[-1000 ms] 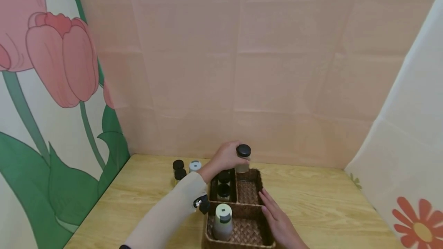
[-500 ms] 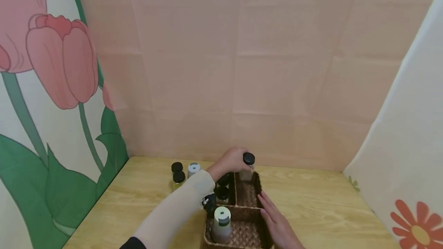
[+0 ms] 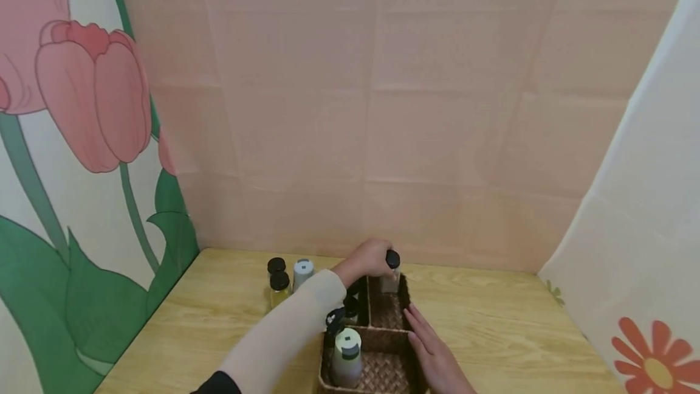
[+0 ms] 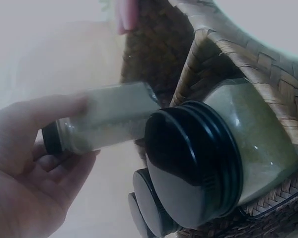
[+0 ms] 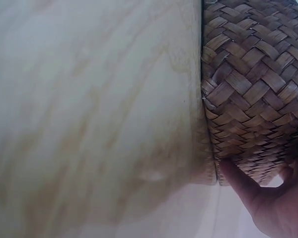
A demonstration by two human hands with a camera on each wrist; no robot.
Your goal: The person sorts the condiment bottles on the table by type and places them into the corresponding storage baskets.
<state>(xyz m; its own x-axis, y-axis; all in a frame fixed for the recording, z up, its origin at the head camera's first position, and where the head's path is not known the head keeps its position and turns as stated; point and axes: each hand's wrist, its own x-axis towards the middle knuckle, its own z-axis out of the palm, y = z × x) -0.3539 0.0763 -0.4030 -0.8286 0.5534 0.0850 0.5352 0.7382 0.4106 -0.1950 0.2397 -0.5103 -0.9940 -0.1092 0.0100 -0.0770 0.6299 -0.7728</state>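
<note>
While in fingers (image 4: 79, 174), jar (image 4: 116, 116) lid-up, long axis near-vertical.

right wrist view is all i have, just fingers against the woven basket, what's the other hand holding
Observer: The left hand holds a clear jar with a black cap.
Operator: anything in the basket's near compartment
Observer: Yes, a white-topped bottle stands toward its left side.
Operator: and on the table left of the basket
Observer: Two black-capped jars stand there beside a pale bottle.
</note>
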